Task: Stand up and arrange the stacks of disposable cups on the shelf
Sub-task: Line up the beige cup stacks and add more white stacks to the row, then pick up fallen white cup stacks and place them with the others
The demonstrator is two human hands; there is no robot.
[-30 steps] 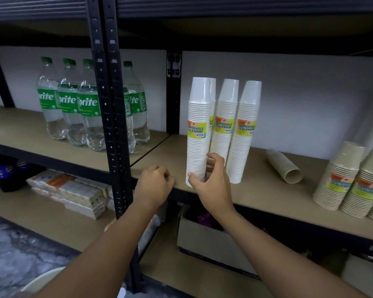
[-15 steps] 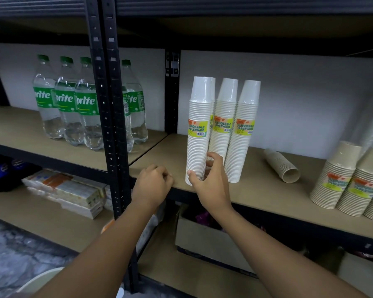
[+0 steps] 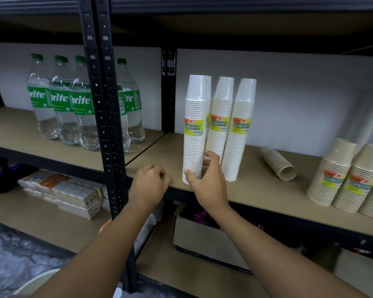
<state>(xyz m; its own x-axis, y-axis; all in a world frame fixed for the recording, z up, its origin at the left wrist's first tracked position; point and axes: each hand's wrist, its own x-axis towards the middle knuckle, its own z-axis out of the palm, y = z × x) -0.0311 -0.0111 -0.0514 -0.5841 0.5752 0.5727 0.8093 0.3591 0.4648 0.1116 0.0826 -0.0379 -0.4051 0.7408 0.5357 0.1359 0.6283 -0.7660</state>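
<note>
Stacks of white cups (image 3: 219, 127) stand upright on the shelf (image 3: 256, 190); right hand (image 3: 207, 181) pinches the front stack, left hand (image 3: 149, 183) fisted; one tan stack (image 3: 278, 163) lies toppled.

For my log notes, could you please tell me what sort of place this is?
Probably a shop stockroom or storeroom: black metal shelving holding labelled stacks of disposable cups, several identical Sprite bottles, and a cardboard box on the lower shelf.

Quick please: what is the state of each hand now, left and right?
Left hand: closed in a fist at the shelf edge, holding nothing visible.
Right hand: gripping the base of the front white cup stack.
</note>
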